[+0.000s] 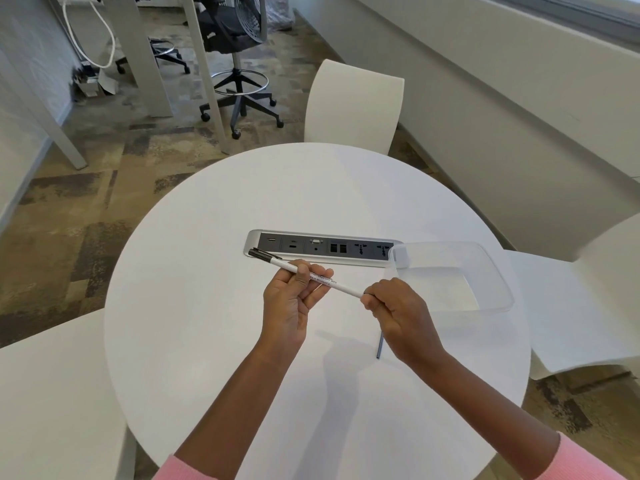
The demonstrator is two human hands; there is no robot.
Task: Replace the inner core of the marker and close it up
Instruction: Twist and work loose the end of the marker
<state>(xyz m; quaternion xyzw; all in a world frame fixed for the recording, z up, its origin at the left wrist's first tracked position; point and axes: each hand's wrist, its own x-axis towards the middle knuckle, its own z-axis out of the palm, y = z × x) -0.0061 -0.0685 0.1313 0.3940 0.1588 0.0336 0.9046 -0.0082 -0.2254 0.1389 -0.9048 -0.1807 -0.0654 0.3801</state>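
Sleeves (581, 459), pink, at the near edge of the round white table (207, 306); both forearms reach in over it. Left hand (287, 303) is curled round the middle of the marker (322, 278), thumb on top of the printed barrel. Right hand (398, 317) pinches the barrel's rear end in its fingertips; whether an end plug sits in that pinch, cannot tell. Marker is held clear of the tabletop, slanted, black cap (261, 253) on and pointing far-left. Thin dark rod (380, 346) lies on the table under the right hand, partly hidden. Likely a core; old or new, I cannot say. Beyond the hands, a clear plastic tray (498, 271) sits to the right, its corner overlapping the inset socket strip (311, 245). White chair (353, 109) stands past the far edge.

Judgement: work is at the rear opening, either the core swap or the closing. Next move calls for a steady left grip while the right pushes or twists straight along the barrel's axis. Off-line force could jam it.
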